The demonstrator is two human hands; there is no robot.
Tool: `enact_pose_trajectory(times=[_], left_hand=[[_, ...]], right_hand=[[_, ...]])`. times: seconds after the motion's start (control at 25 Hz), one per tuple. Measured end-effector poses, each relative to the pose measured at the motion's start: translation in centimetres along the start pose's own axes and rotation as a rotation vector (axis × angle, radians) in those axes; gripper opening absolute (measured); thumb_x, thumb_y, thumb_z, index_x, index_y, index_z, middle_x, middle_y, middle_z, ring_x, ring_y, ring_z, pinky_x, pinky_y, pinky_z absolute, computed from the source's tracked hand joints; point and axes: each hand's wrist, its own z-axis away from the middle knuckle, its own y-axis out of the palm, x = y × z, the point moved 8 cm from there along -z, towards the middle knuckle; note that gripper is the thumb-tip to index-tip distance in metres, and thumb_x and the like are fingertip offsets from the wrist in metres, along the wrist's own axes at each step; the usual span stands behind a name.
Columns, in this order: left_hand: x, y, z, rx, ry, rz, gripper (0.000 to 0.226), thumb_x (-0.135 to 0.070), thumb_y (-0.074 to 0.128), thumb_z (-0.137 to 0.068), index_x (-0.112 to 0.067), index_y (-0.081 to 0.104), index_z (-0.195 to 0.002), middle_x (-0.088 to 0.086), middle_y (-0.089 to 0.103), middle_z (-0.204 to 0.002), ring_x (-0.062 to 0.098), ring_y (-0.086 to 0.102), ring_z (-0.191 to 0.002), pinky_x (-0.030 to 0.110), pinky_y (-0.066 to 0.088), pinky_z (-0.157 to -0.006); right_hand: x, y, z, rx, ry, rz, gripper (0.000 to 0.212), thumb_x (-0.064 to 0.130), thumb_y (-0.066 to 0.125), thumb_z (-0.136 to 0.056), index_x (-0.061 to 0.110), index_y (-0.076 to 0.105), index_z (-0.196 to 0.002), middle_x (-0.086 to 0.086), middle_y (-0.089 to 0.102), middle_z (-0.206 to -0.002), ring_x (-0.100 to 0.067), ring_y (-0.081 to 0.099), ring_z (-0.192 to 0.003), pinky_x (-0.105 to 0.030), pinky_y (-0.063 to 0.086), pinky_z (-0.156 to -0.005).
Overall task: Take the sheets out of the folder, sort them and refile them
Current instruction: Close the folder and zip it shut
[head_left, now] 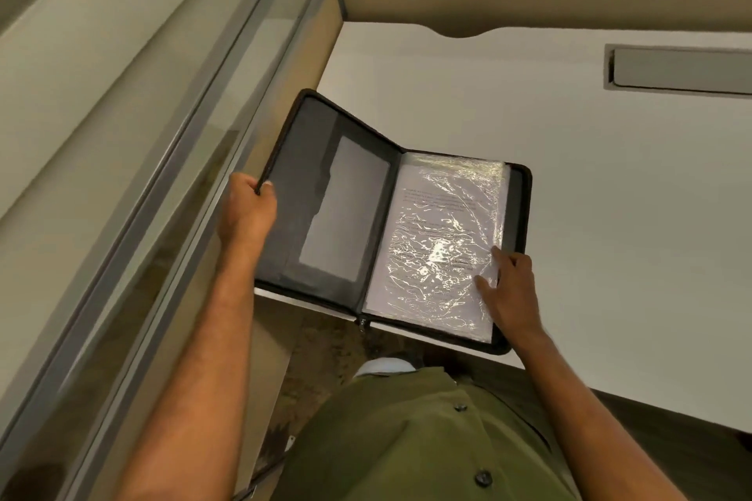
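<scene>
A black zip folder lies open at the near left corner of the white desk. Its left cover is raised and tilted. My left hand grips the outer edge of that cover. The right half holds a stack of printed sheets in shiny, wrinkled plastic sleeves. My right hand rests on the lower right edge of the top sleeve, with thumb and forefinger on the plastic. Whether it pinches the sleeve I cannot tell.
The white desk stretches right and back, with a grey cable flap at the far right. A glass partition with a metal frame runs along the left. The folder's near edge overhangs the desk front.
</scene>
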Motion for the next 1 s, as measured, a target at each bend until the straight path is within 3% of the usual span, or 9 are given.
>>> enact_pose_trajectory(times=[0.12, 0.28, 0.44, 0.48, 0.64, 0.76, 0.8, 0.88, 1.0], left_hand=[[-5.2, -1.7, 3.1, 0.096, 0.221, 0.052, 0.013, -0.032, 0.053, -0.103, -0.021, 0.06, -0.101, -0.004, 0.062, -0.095, 0.018, 0.058, -0.089, 0.034, 0.042, -0.076], [-11.0, 2.3, 8.5, 0.404, 0.392, 0.321, 0.012, -0.034, 0.065, -0.098, -0.024, 0.064, -0.105, -0.012, 0.068, -0.104, 0.01, 0.065, -0.096, 0.032, 0.053, -0.086], [-15.2, 8.6, 14.8, 0.615, 0.437, 0.402, 0.037, -0.041, 0.07, -0.095, -0.027, 0.056, -0.126, -0.009, 0.061, -0.124, 0.003, 0.062, -0.102, 0.026, 0.053, -0.086], [-16.1, 10.2, 16.1, 0.61, 0.48, 0.382, 0.043, -0.044, 0.071, -0.093, -0.027, 0.055, -0.129, -0.007, 0.06, -0.128, 0.007, 0.061, -0.106, 0.027, 0.053, -0.089], [-16.8, 18.0, 20.0, 0.678, 0.624, 0.122, 0.062, -0.054, 0.066, -0.093, -0.025, 0.049, -0.145, -0.002, 0.048, -0.151, 0.02, 0.047, -0.136, 0.041, 0.045, -0.109], [-13.2, 22.3, 19.6, 0.682, 0.674, -0.164, 0.067, -0.054, 0.065, -0.093, -0.024, 0.044, -0.15, 0.005, 0.033, -0.163, 0.03, 0.032, -0.148, 0.047, 0.032, -0.119], [-11.6, 22.9, 18.9, 0.653, 0.669, -0.227, 0.07, -0.055, 0.066, -0.092, -0.025, 0.041, -0.151, 0.007, 0.026, -0.166, 0.032, 0.027, -0.151, 0.05, 0.027, -0.122], [-8.7, 22.9, 16.9, 0.572, 0.582, -0.267, 0.079, -0.057, 0.068, -0.089, -0.027, 0.033, -0.154, 0.009, 0.017, -0.168, 0.034, 0.019, -0.154, 0.054, 0.021, -0.122], [-4.8, 21.8, 13.8, 0.531, 0.246, -0.132, 0.098, -0.058, 0.076, -0.083, -0.023, 0.025, -0.158, 0.01, 0.018, -0.167, 0.035, 0.021, -0.152, 0.058, 0.028, -0.118]], right_hand=[[0.4, -0.3, 0.2, 0.009, 0.012, -0.025, 0.064, 0.022, 0.072, -0.097, 0.015, 0.045, -0.155, -0.011, 0.04, -0.149, -0.03, 0.05, -0.131, -0.048, 0.046, -0.114], [0.7, -0.8, 0.6, 0.021, 0.063, -0.067, 0.06, 0.023, 0.068, -0.1, 0.013, 0.045, -0.155, -0.012, 0.042, -0.149, -0.028, 0.052, -0.13, -0.042, 0.045, -0.114], [1.9, -2.4, 0.8, -0.009, 0.073, -0.216, 0.026, 0.018, 0.061, -0.105, 0.013, 0.065, -0.13, 0.004, 0.065, -0.11, 0.006, 0.065, -0.095, -0.018, 0.049, -0.087], [2.3, -2.5, 1.0, 0.015, 0.085, -0.293, 0.016, 0.021, 0.056, -0.107, 0.015, 0.068, -0.117, 0.007, 0.069, -0.1, 0.007, 0.067, -0.086, -0.02, 0.05, -0.08], [0.9, -3.1, 1.5, 0.083, 0.378, -0.643, 0.05, 0.053, 0.027, -0.111, 0.026, 0.07, -0.11, 0.002, 0.074, -0.102, -0.012, 0.07, -0.093, -0.027, 0.053, -0.075], [-0.6, -3.8, 1.3, -0.001, 0.405, -0.531, 0.029, 0.041, 0.044, -0.11, 0.029, 0.07, -0.104, -0.001, 0.074, -0.111, -0.016, 0.069, -0.095, -0.028, 0.054, -0.077], [-0.9, -4.2, 1.3, -0.052, 0.363, -0.418, 0.018, 0.031, 0.054, -0.107, 0.025, 0.071, -0.112, -0.003, 0.072, -0.12, -0.019, 0.069, -0.1, -0.03, 0.056, -0.082], [-2.2, -3.9, 1.6, -0.102, 0.336, -0.302, 0.037, 0.017, 0.065, -0.1, 0.017, 0.064, -0.136, -0.006, 0.065, -0.136, -0.023, 0.067, -0.108, -0.034, 0.057, -0.094], [-2.6, -3.6, 2.4, -0.15, 0.361, -0.3, 0.048, 0.015, 0.067, -0.098, 0.011, 0.057, -0.145, -0.01, 0.06, -0.144, -0.021, 0.065, -0.11, -0.029, 0.05, -0.096]])
